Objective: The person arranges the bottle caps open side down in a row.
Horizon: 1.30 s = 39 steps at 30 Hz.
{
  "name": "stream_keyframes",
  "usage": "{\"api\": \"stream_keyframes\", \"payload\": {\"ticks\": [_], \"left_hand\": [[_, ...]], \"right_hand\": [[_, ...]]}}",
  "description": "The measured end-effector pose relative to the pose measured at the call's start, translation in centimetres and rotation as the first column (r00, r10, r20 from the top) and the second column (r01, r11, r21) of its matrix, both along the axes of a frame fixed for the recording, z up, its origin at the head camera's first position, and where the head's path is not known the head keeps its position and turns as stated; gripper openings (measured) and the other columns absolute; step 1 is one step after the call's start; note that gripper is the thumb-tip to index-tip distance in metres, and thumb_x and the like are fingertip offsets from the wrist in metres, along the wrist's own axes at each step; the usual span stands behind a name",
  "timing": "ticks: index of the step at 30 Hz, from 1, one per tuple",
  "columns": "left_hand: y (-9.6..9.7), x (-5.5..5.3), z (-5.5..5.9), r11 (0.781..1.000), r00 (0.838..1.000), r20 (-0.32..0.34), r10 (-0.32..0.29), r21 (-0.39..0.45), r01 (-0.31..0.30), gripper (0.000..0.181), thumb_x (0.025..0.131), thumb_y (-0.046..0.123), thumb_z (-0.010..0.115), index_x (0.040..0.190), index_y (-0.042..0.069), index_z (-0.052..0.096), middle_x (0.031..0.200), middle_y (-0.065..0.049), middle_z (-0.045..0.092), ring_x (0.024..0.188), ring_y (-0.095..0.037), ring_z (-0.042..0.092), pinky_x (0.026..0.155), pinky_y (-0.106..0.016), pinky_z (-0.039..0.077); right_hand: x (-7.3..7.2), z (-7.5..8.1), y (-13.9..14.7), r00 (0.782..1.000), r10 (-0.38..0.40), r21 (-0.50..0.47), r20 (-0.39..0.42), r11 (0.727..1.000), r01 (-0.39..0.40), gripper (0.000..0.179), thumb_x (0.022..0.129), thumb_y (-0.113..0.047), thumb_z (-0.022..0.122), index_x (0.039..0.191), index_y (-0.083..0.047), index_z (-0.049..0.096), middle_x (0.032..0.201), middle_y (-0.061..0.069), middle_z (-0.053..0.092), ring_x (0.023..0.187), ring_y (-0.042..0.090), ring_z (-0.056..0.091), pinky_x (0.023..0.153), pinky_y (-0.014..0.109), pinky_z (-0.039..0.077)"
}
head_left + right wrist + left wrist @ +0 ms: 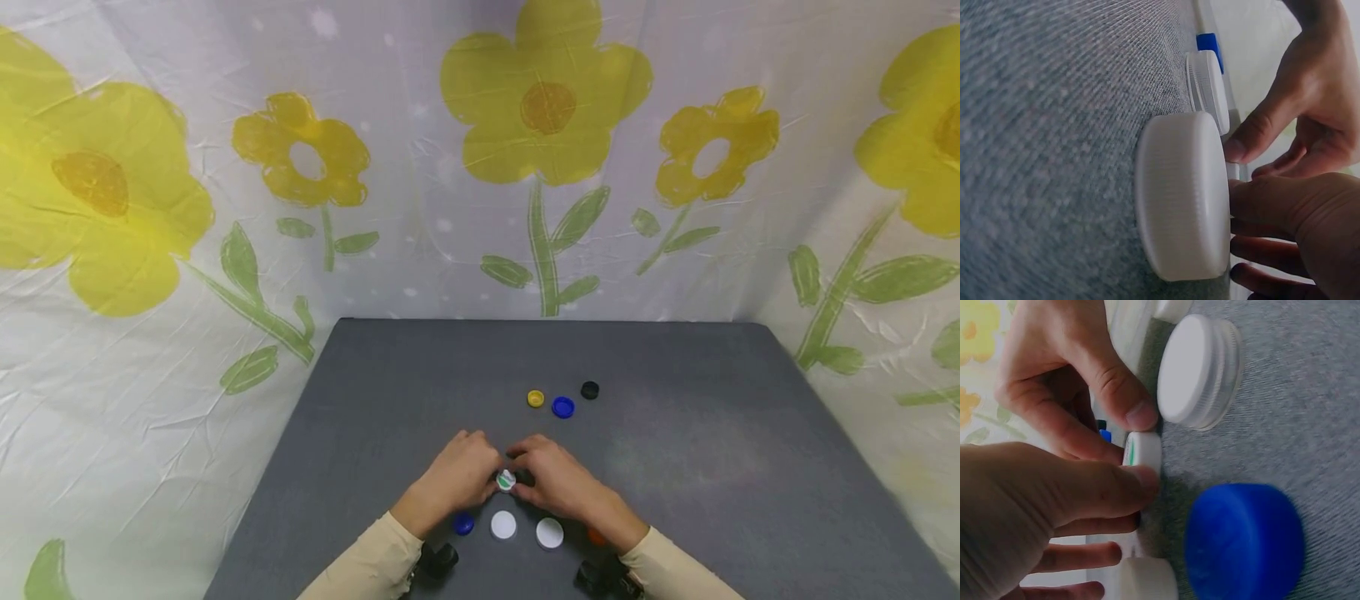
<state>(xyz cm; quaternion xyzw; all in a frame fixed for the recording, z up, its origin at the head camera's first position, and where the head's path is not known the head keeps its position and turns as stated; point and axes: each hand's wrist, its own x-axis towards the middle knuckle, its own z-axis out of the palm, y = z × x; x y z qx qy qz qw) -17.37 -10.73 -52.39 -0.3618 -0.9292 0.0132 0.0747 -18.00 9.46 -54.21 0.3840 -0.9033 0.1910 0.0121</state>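
Note:
My left hand [461, 471] and right hand [557, 477] meet over the table, pinching a small white bottle cap [506, 481] with a green mark between them. In the left wrist view both thumbs touch this white cap [1146, 450] from opposite sides, close to the cloth. A dark round cap [525, 477] shows beside the right fingers, partly hidden. Nearer to me lie a blue cap [462, 523], a white cap [503, 525] and a second white cap [550, 533]. An orange cap [596, 537] is mostly covered by the right wrist.
Farther back on the grey table [675, 375] are a yellow cap [536, 398], another blue cap [563, 407] and a black cap [590, 390]. A white cap [1147, 579] stands below the left fingers in the left wrist view. Flower-printed curtain [420, 208] surrounds the table.

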Motion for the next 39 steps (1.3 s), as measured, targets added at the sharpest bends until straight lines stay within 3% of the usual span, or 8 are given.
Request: {"api": "stream_keyframes", "payload": {"ticks": [6,13,20,30,34,39], "left_hand": [[-0.5,-0.8,0.4,1.0,0.997,0.07,0.017,0.016,-0.018,0.014,0.076,0.031,0.084,0.082,0.025,0.073,0.072,0.008,0.065,0.077,-0.018,0.062,0.07,-0.04,0.048],[-0.8,-2.6,1.7,0.999,0.998,0.049,0.03,0.029,-0.032,0.013,0.079,0.031,0.081,0.084,0.022,0.073,0.074,0.006,0.068,0.077,-0.021,0.065,0.067,-0.042,0.049],[0.1,-4.9,3.4,0.995,0.997,0.036,0.072,0.06,-0.074,0.024,0.084,0.033,0.078,0.102,0.017,0.077,0.09,0.001,0.075,0.085,-0.023,0.069,0.075,-0.045,0.055],[2.3,-7.4,5.4,0.991,0.993,0.003,0.115,0.074,-0.115,0.025,0.087,0.035,0.076,0.105,0.017,0.076,0.096,0.0,0.076,0.086,-0.022,0.071,0.076,-0.042,0.057],[3.0,-8.3,5.6,0.988,0.99,0.022,0.139,0.068,-0.141,0.025,0.088,0.035,0.075,0.105,0.017,0.076,0.096,0.0,0.076,0.086,-0.022,0.071,0.075,-0.042,0.057],[3.6,-9.2,5.0,0.985,0.987,0.057,0.153,0.069,-0.157,0.03,0.088,0.035,0.075,0.111,0.015,0.076,0.102,-0.001,0.076,0.09,-0.021,0.071,0.075,-0.041,0.058]], "right_hand": [[-0.3,0.7,0.8,1.0,0.019,-0.072,-0.021,0.997,-0.021,0.023,0.082,-0.025,0.082,0.101,-0.012,0.078,0.118,0.005,0.07,0.113,0.024,0.063,0.094,0.043,0.052],[-1.9,2.4,2.4,0.993,-0.042,-0.102,-0.113,0.994,0.031,0.025,0.08,-0.021,0.084,0.101,-0.008,0.078,0.116,0.008,0.071,0.11,0.025,0.065,0.093,0.043,0.052],[-3.9,4.1,3.7,0.986,-0.143,-0.119,-0.09,0.984,0.132,0.028,0.081,-0.019,0.083,0.105,-0.006,0.077,0.12,0.011,0.071,0.115,0.03,0.064,0.094,0.048,0.052],[-6.4,5.3,4.7,0.973,-0.202,-0.094,-0.109,0.977,0.192,0.035,0.083,-0.021,0.081,0.112,-0.004,0.075,0.12,0.011,0.071,0.116,0.033,0.063,0.094,0.051,0.052],[-7.2,5.4,4.8,0.971,-0.202,-0.081,-0.126,0.978,0.192,0.035,0.082,-0.02,0.082,0.112,-0.002,0.074,0.119,0.013,0.071,0.115,0.033,0.064,0.096,0.05,0.051],[-8.0,5.3,4.8,0.972,-0.206,-0.069,-0.111,0.978,0.199,0.036,0.083,-0.019,0.082,0.113,-0.001,0.073,0.119,0.014,0.071,0.115,0.034,0.065,0.096,0.05,0.051]]}}
